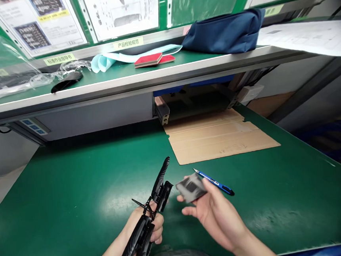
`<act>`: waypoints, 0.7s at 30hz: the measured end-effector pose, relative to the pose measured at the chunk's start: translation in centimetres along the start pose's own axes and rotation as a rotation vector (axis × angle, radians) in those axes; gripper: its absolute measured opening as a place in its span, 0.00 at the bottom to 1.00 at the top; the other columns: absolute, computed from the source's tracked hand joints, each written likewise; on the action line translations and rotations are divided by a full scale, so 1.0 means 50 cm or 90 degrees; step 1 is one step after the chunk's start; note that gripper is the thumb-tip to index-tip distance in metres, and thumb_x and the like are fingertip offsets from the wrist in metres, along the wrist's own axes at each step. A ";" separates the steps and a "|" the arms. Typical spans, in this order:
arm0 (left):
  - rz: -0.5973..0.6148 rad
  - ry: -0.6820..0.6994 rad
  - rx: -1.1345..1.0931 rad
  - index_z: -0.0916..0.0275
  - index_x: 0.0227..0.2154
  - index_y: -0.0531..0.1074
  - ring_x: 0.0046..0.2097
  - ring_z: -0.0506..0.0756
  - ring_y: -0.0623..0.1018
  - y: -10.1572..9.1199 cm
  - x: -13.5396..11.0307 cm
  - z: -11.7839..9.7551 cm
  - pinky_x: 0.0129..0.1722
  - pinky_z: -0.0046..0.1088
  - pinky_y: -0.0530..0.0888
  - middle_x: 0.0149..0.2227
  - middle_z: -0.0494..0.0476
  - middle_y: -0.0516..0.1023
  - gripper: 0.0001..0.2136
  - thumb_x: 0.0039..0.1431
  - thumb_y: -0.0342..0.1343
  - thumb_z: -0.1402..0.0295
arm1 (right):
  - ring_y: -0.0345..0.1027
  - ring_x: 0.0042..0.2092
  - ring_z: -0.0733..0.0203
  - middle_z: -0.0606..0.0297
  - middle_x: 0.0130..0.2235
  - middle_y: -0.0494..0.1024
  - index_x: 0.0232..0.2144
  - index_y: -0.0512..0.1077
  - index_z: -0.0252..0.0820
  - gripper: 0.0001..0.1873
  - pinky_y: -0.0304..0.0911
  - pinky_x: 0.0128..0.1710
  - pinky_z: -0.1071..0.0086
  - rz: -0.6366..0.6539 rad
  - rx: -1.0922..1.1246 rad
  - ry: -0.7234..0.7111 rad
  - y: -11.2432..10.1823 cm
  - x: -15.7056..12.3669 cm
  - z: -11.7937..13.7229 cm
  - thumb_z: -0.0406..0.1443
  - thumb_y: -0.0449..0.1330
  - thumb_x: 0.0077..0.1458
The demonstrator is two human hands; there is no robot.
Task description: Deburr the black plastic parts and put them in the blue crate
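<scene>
My left hand (157,226) is closed around a long black ribbed plastic part (140,230). The part has two slim arms pointing up and away, and a thin pin sticks out at its joint. My right hand (215,213) pinches a small flat grey piece (191,188) with a darker patch in its middle, between thumb and fingers. That piece is slightly blurred and held apart from the black part, to its right. On the table just beyond my right hand lies a blue pen (215,183), its tip pointing up and left.
A flat cardboard sheet (219,139) lies on the green table (83,191). Above the back runs a shelf (109,79) carrying a navy pouch (224,33), red blocks (149,59), a light-blue strip (122,57), clear plastic bags (7,74) and a black piece (67,80).
</scene>
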State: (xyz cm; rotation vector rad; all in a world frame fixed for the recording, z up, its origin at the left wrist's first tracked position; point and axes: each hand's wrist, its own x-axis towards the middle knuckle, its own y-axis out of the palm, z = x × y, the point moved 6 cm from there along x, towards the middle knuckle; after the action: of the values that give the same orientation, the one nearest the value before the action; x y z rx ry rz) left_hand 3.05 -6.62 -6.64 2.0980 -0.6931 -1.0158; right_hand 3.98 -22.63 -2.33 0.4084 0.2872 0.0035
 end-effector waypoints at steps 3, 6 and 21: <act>0.010 -0.006 0.006 0.64 0.20 0.67 0.13 0.47 0.58 0.006 0.005 0.008 0.18 0.27 0.59 0.12 0.45 0.56 0.17 0.59 0.49 0.58 | 0.69 0.35 0.60 0.64 0.35 0.74 0.40 0.67 0.44 0.12 0.67 0.34 0.65 0.055 -0.081 -0.026 0.054 -0.028 -0.016 0.45 0.55 0.58; 0.005 0.005 0.006 0.63 0.26 0.70 0.13 0.47 0.58 0.015 0.004 0.010 0.18 0.26 0.59 0.13 0.44 0.56 0.15 0.61 0.47 0.59 | 0.66 0.35 0.61 0.66 0.31 0.72 0.36 0.68 0.42 0.12 0.64 0.37 0.68 -0.015 -0.279 -0.135 0.052 -0.016 -0.011 0.45 0.57 0.58; 0.041 0.010 -0.046 0.66 0.40 0.72 0.13 0.45 0.53 0.045 -0.008 0.015 0.18 0.25 0.55 0.13 0.43 0.53 0.16 0.63 0.45 0.60 | 0.66 0.39 0.60 0.62 0.38 0.71 0.45 0.71 0.48 0.12 0.65 0.40 0.64 0.055 -0.445 -0.336 0.055 -0.016 0.015 0.34 0.51 0.62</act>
State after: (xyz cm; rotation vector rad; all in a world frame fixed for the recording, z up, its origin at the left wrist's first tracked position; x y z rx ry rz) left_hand 1.86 -7.98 -5.09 2.0059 -0.7015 -0.9732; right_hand 3.55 -20.46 -0.40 -0.2790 -0.2570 0.0771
